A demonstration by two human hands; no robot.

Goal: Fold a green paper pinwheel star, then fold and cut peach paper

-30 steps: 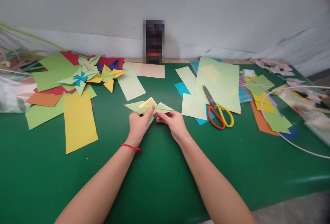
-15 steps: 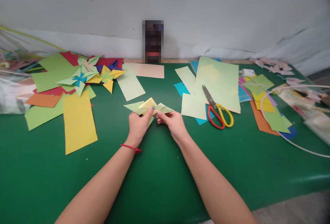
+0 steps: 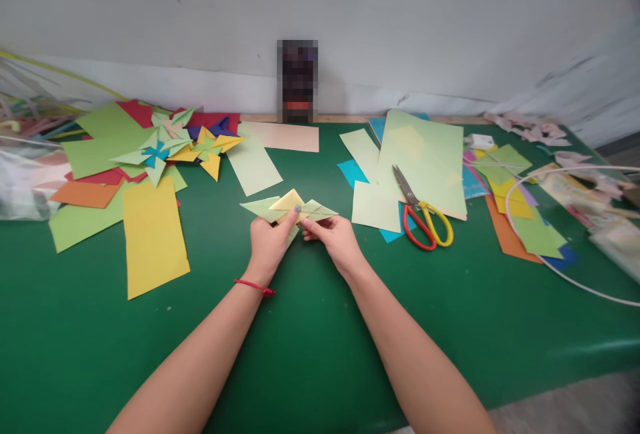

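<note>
Between both hands is a folded paper piece, pale green at its pointed sides with a yellow peak in the middle. My left hand pinches it from below left, thumb lying across the front at the centre. My right hand is closed on the right-hand part, thumb and fingers at its lower edge. Some fingertips are hidden behind the paper. Scissors with one red and one yellow handle lie to the right, their blades on a pale green sheet.
Folded paper stars rest on coloured sheets at the left, beside a yellow sheet. A pixelated dark object stands against the wall. On the right lie coloured paper pieces, a white charger and a white cable.
My right thumb has slid slightly downward and left along the lower edge of the folded paper. Otherwise, the hands and paper are almost unmoved.
</note>
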